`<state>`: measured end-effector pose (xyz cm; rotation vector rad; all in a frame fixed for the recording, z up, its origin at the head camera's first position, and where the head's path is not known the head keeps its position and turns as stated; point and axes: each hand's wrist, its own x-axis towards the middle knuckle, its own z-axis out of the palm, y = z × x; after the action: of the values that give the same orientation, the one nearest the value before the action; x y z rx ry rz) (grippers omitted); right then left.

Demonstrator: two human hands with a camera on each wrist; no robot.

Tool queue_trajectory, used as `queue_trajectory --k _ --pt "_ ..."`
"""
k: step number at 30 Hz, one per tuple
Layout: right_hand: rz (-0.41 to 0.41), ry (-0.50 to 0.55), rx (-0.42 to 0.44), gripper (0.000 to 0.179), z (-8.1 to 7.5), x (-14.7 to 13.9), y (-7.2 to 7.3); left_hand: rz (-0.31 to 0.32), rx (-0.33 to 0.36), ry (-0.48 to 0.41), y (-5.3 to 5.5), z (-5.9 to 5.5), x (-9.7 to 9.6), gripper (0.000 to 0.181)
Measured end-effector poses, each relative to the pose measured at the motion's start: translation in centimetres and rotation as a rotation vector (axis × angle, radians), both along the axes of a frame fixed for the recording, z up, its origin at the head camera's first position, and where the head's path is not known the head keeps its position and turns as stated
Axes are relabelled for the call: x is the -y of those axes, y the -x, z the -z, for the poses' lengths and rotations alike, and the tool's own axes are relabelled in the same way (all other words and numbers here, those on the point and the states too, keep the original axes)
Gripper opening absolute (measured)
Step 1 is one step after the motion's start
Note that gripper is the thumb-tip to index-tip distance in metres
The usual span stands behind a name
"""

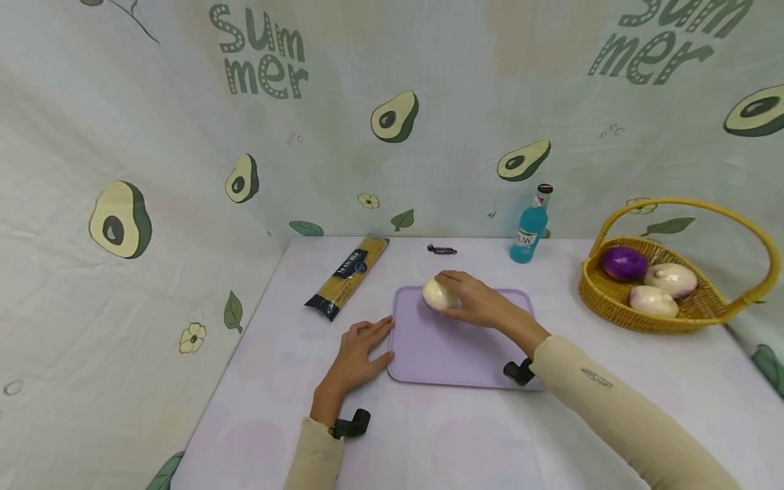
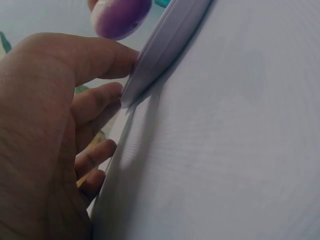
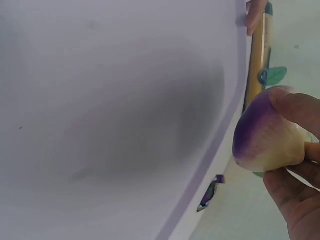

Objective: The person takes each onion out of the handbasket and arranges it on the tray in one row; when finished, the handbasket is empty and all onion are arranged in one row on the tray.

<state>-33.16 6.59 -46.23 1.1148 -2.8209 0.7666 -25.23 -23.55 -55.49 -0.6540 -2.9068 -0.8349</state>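
Observation:
My right hand (image 1: 474, 299) holds a purple-and-white turnip (image 1: 436, 295) above the far left part of a lilac tray (image 1: 453, 357). In the right wrist view, thumb and fingers grip the turnip (image 3: 267, 137) around its pale side, its purple side facing the tray. My left hand (image 1: 357, 355) rests at the tray's left edge, with thumb and fingertips touching the rim. The left wrist view shows the left fingers (image 2: 97, 102) against the outside of the rim, not curled round it.
A yellow wicker basket (image 1: 603, 303) with a tall handle stands at the right, holding a purple vegetable (image 1: 624, 263) and two whitish ones. A blue bottle (image 1: 530, 228), a small wrapped candy (image 1: 442, 250) and a spaghetti pack (image 1: 349, 275) lie or stand behind and left of the tray.

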Motion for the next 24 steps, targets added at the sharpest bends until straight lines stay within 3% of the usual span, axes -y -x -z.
queue_trajectory --k 13,20,24 --pt "0.001 0.003 0.006 0.07 0.51 0.43 0.05 -0.006 -0.03 0.0 -0.12 0.27 -0.37 0.064" --pt "-0.004 -0.005 -0.008 0.072 0.55 0.44 0.02 -0.011 0.008 0.017 -0.27 0.56 -0.22 0.065" --pt "-0.004 0.011 -0.026 0.072 0.4 0.69 0.07 -0.01 -0.017 -0.004 -0.2 0.67 -0.18 0.064"
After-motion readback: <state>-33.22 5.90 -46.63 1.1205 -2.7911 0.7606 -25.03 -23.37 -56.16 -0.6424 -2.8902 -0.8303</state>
